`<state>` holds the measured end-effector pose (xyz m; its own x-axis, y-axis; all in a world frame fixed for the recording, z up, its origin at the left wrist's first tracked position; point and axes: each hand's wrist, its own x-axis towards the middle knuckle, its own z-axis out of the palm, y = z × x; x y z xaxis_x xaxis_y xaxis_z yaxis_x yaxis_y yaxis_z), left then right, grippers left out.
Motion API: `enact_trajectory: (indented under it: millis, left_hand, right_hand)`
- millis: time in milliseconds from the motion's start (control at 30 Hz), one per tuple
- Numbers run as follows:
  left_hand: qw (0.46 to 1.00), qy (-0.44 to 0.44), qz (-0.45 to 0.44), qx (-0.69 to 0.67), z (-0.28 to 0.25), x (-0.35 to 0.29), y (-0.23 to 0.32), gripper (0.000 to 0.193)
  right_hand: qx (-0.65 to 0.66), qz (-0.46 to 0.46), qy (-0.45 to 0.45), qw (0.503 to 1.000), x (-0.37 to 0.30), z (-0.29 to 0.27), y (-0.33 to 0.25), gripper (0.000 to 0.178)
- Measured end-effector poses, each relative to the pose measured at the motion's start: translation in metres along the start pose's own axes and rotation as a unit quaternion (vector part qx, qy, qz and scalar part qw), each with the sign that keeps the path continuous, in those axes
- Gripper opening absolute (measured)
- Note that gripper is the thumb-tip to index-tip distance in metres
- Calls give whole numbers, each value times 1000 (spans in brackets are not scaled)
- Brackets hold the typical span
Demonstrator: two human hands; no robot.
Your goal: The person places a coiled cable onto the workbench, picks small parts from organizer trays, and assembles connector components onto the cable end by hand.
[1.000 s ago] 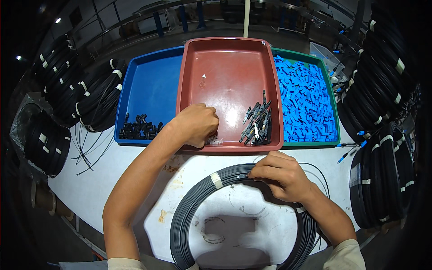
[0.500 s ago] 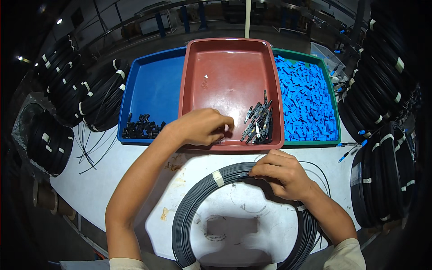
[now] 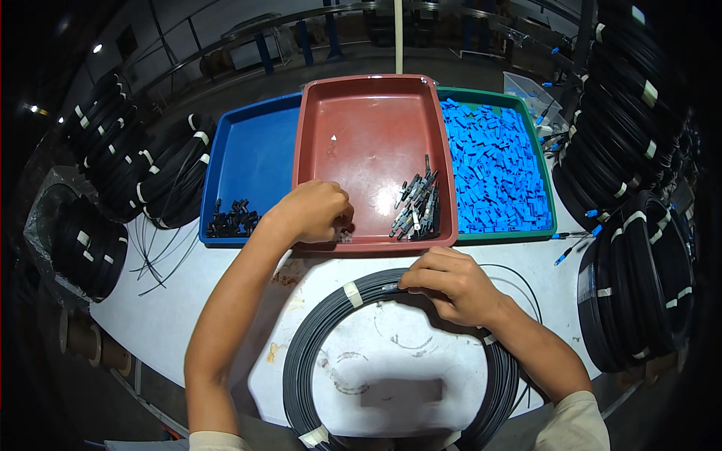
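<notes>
Here, a coil of dark grey cable [image 3: 391,361] lies flat on the white table [image 3: 173,308] just in front of the person, wound in many turns and bound with pale tape bands at the top left and at the bottom. The right hand [image 3: 451,284] rests on the coil's upper arc, its fingers curled over the cable and pinching a short stretch of it. The left hand [image 3: 316,212] reaches over the near rim of the red tray [image 3: 368,113]; its fingers are bent down onto a few small parts at the tray's front edge, but whether they have closed on one cannot be told.

The red tray is mostly bare — a cluster of dark connector pieces [image 3: 417,204] lies near its front right corner. To its left, a blue tray [image 3: 252,154] holds a small heap of black parts [image 3: 233,219] in its near corner. To its right, a green tray [image 3: 543,169] is filled with bright blue plastic pieces [image 3: 489,165].

Bundles of black cable coils [image 3: 150,169] crowd the table's left edge, and more coils [image 3: 639,225] stack along the right. Open table shows inside the coil's ring and in the strip to the left of the left forearm.
</notes>
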<state>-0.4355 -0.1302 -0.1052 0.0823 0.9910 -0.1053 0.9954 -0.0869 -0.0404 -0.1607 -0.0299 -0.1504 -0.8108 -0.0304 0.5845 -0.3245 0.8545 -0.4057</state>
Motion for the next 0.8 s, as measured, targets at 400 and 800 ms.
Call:
enact_trajectory:
  millis: [400, 800]
  left_hand:
    - [807, 355, -161, -444, 32, -50, 46, 11]
    - [653, 355, 3, -669, 56, -59, 85, 13]
  right_hand:
    - [-60, 46, 90, 993, 1, 5, 4, 23]
    - [26, -7, 109, 994, 2, 4, 0, 27]
